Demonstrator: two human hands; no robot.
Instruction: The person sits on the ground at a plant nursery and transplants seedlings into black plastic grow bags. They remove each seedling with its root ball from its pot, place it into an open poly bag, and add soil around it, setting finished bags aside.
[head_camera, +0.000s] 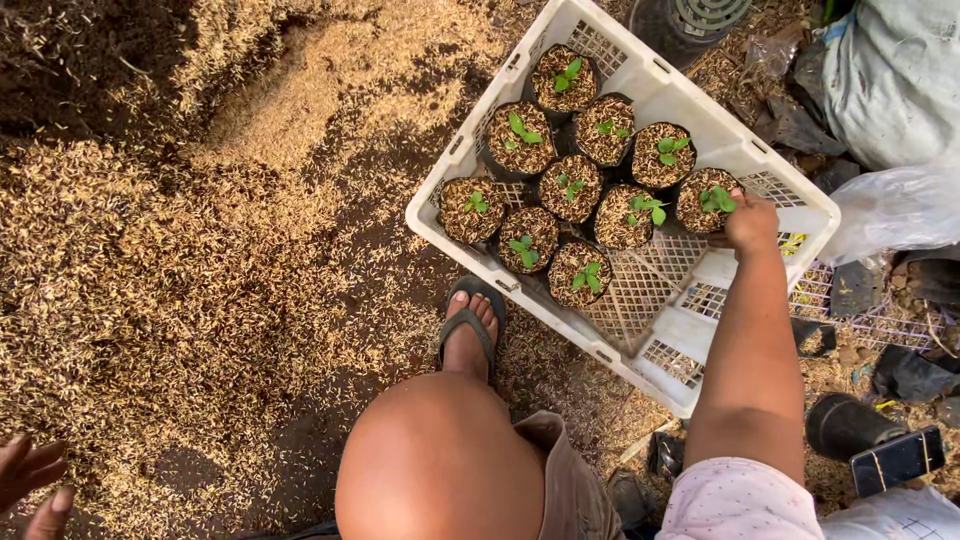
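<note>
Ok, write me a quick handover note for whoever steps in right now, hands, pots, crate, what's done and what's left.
Right hand: reaching into the white crate, fingers on the rim of the seedling pot at the right end of the row; grip not clear.
Left hand: open, empty, off to the left over the husk-covered ground.
Done: ten black pots with green seedlings packed in the crate's far half.
Left: the crate's near half is bare mesh.
Near the crate: one sandalled foot.
</note>
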